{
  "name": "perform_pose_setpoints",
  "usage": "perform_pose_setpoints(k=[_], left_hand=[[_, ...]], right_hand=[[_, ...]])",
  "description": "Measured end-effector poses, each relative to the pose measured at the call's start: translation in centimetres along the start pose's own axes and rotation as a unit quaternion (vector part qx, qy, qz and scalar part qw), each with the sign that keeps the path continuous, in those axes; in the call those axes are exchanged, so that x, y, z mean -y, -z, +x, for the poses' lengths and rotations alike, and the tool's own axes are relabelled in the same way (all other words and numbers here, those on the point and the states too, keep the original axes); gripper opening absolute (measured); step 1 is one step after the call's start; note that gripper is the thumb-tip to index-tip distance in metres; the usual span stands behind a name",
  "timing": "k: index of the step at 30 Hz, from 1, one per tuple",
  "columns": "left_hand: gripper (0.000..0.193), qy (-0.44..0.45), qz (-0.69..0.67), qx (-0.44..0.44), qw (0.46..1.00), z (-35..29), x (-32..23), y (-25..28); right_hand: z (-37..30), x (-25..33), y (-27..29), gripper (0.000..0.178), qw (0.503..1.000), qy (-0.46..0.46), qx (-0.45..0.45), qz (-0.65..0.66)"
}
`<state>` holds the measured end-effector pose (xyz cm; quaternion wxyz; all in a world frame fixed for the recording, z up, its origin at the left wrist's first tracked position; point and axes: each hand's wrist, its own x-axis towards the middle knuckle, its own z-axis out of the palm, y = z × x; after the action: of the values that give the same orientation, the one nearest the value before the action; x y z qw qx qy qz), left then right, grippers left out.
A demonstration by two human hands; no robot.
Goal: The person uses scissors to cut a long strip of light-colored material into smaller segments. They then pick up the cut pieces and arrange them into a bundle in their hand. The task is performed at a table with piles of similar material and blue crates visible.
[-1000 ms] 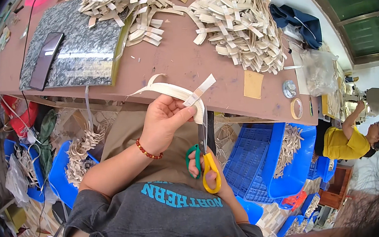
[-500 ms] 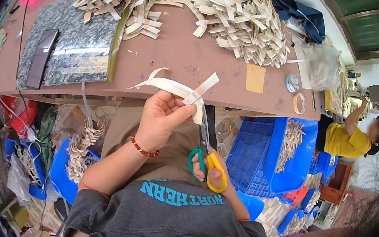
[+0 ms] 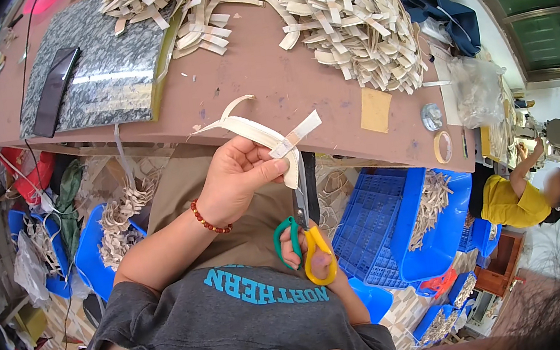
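Observation:
Between the thumb and fingers of my left hand [image 3: 241, 174] is a cream fabric strap [image 3: 253, 130], curved, with a short crosswise tab [image 3: 302, 130] near its right end. Its far end splits into thin curling tips over the table's front edge. My right hand [image 3: 322, 262] has its fingers through the green and yellow handles of a pair of scissors [image 3: 302, 204]. The blades point up, close beside the strap's lower end under my left fingers. Whether they touch the fabric I cannot tell.
On the brown table [image 3: 260, 72] lie a large pile of similar straps [image 3: 353, 26], a smaller pile [image 3: 198, 24], a phone [image 3: 56, 90] on a marbled board [image 3: 117, 76] and a tape roll [image 3: 443, 146]. Blue bins [image 3: 433, 226] stand below. A person in yellow [image 3: 514, 202] works at right.
Both hands keep nearly the same pose, with the strap and scissors still held close together. The view has shifted very slightly.

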<state>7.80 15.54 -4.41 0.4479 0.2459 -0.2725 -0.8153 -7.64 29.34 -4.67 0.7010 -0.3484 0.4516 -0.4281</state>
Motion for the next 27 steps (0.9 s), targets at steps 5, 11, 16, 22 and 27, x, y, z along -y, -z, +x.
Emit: perform_pose_setpoints(k=[5,11,16,22,27], left_hand=[[0.026,0.012,0.012,0.010,1.000,-0.1,-0.2,0.3],[0.027,0.032,0.022,0.029,0.999,0.0,-0.4,0.6],[0.026,0.050,-0.026,0.034,0.998,0.2,-0.4,0.5],[0.023,0.060,0.004,0.101,0.993,0.6,-0.4,1.7],[0.021,0.055,0.000,0.111,0.992,0.6,-0.5,1.6]], right_hand=[[-0.3,1.0,0.1,0.089,0.999,-0.031,-0.014,-0.005],[-0.9,2.0,0.6,0.086,0.997,-0.074,-0.034,-0.017],[-0.9,2.0,0.7,0.087,0.996,-0.079,-0.030,-0.020],[-0.6,1.6,0.5,0.091,0.998,-0.064,-0.010,-0.006],[-0.8,1.2,0.8,0.092,0.997,-0.075,0.010,0.036]])
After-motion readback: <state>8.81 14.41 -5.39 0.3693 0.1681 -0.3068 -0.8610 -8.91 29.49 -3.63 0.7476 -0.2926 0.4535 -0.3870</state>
